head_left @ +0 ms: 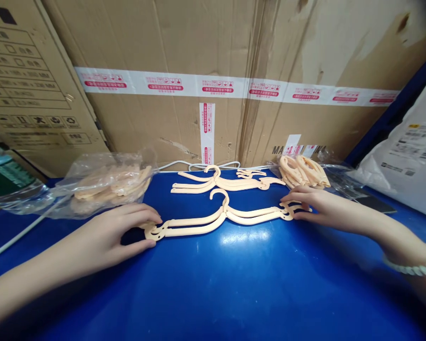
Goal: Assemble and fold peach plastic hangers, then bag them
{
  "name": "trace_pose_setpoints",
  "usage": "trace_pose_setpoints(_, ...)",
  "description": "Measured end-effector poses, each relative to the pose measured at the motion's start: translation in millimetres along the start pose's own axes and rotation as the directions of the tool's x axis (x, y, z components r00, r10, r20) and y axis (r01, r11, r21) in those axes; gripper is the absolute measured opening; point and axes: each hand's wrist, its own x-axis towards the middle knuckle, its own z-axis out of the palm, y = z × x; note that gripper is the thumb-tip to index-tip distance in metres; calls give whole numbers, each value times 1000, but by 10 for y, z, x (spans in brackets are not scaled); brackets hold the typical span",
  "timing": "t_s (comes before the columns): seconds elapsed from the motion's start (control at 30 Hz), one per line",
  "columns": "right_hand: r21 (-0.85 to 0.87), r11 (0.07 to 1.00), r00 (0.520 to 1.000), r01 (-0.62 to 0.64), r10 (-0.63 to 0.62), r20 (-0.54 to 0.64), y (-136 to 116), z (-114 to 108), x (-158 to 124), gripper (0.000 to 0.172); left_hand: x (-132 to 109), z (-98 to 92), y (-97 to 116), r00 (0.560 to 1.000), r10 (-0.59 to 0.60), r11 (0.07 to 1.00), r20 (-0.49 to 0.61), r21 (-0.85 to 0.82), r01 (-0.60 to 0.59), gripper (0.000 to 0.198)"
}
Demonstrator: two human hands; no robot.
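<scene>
A cream plastic folding clothes hanger (195, 226) lies flat on the blue table, its arms spread wide and its hook toward the back. My left hand (128, 232) grips its left end piece between thumb and fingers. At the other end, my right hand (317, 206) pinches the right tip, and its fingers partly hide that end. Just behind lies a second cream hanger (234, 183); its right arm has an end piece, while its left arm ends in loose, separate strips.
Several small cream parts (250, 174) lie behind the hangers. A clear bag of cream pieces (106, 184) is at left beside a water bottle (10, 180). More cream pieces (303, 171) sit at right, near a white parcel (408, 147). A cardboard box (170, 42) stands behind.
</scene>
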Motion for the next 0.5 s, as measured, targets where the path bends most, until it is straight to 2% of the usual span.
trace_pose_setpoints(0.17, -18, 1000, 1000, -5, 5, -1, 19, 9, -2, 36, 2, 24, -28, 999, 20, 998, 27, -67, -18, 28)
trace_pose_setpoints(0.5, -15, 1000, 1000, 11, -11, -17, 44, 36, -1, 36, 5, 12, -1, 999, 12, 997, 44, -75, -8, 27)
